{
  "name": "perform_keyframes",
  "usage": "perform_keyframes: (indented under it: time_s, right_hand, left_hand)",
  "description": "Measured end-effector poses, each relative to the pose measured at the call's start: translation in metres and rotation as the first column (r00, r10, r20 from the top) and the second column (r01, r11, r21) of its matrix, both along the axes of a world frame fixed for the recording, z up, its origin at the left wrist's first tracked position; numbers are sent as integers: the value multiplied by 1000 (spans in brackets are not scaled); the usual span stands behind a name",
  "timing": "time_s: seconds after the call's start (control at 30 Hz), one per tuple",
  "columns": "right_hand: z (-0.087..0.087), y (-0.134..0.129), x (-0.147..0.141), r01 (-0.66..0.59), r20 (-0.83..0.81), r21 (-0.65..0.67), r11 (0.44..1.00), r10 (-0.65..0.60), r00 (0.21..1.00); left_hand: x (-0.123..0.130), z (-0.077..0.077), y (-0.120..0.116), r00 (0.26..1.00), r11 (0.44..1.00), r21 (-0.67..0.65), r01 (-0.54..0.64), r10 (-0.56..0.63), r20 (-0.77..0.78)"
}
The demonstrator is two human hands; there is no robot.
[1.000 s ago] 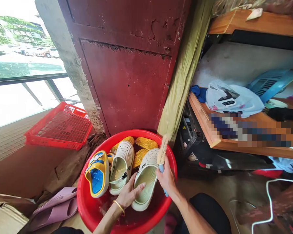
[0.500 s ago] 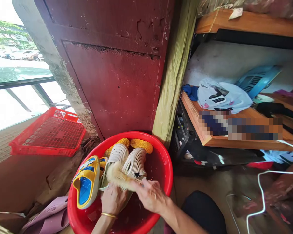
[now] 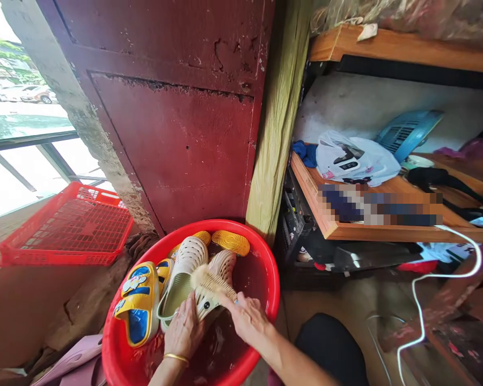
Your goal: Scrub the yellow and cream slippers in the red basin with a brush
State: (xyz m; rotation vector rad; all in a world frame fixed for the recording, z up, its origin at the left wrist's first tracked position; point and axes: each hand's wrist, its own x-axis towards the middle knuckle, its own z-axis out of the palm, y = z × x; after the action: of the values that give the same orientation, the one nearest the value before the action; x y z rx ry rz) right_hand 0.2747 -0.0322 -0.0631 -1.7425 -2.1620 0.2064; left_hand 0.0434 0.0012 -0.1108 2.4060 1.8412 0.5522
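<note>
In a red basin [image 3: 274,279] of dark water, my left hand [image 3: 184,327] is closed on the near end of a white clog [image 3: 224,264], close to its round black rivet. A pale scrubbing brush [image 3: 209,284] is in my right hand [image 3: 247,319], its bristles touching that clog. The brush covers part of the clog. Beside it on the left lies a second white clog [image 3: 191,254], with a greenish insole and a heel strap. A yellow-and-blue slide sandal [image 3: 140,300] leans on the basin's left side. A yellow sole [image 3: 231,243] shows at the back.
A red plastic crate [image 3: 70,228] stands on the left, and purple slippers [image 3: 74,362] lie beside the basin. Behind it rise a dark red door [image 3: 177,139] and a wooden post [image 3: 271,145]. A wooden shelf [image 3: 370,231] holds a white bag [image 3: 350,161]; a white cable [image 3: 414,300] hangs down.
The brush and my right hand have moved slightly right and down over the clog. The gripped clog now shows its rivet side. The whole view has shifted slightly.
</note>
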Motion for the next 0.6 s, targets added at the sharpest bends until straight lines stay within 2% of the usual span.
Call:
perform_keyframes:
  time_s: [0.1,0.17,0.27,0.37,0.5,0.6]
  right_hand:
    - [2,5,-1,123,83,-83,989,-116,990]
    - [8,14,4,169,44,-109,980,-165,985]
    - [15,21,9,80,-49,-121,989,-87,995]
    - [18,22,12,8,-72,-129,992,-18,997]
    - [18,19,26,163,-5,-170,972,-166,986]
    - [18,14,26,142,-44,-123,982,-148,988]
  left_hand:
    - [-11,4,4,978,989,-142,46,-15,209]
    - [-19,10,8,928,967,-243,79,17,372]
    - [-28,21,12,822,915,-365,169,73,565]
    - [-33,30,13,751,862,-446,242,125,648]
    - [-34,36,8,687,841,-486,239,207,697]
    - [-25,37,0,577,805,-547,229,341,742]
